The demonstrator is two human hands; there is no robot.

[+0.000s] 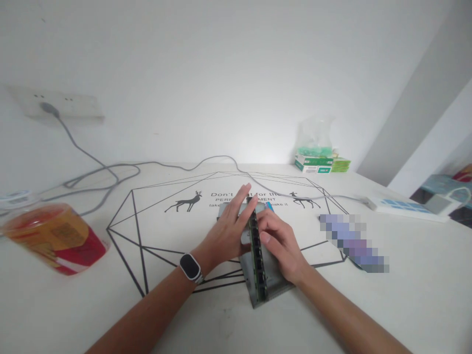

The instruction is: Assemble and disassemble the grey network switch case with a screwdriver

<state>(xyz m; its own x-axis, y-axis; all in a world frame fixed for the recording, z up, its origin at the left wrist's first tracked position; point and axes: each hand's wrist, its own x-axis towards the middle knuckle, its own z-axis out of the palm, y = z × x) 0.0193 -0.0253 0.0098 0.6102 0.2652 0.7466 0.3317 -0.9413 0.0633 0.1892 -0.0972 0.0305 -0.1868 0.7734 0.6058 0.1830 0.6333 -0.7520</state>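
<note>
A narrow green circuit board [259,265] with a row of black port sockets stands on edge, facing me. Beneath and beside it is a grey metal casing [273,271], lying on the table. From the left, my left hand [230,226] rests against the board, fingers stretched out and apart, one fingertip at its far top edge. My right hand [278,238] is closed on the board's right side, fingers curled and thumb bent against it. A small blue item [270,207] shows behind the right hand, too covered to name.
On the left stands a tilted-looking red and yellow cup [61,238]. A grey cable [173,168] runs along the wall to a white power strip [401,206] at right. A pixelated object [352,243] lies right of my hands. Small boxes [313,163] sit at the back.
</note>
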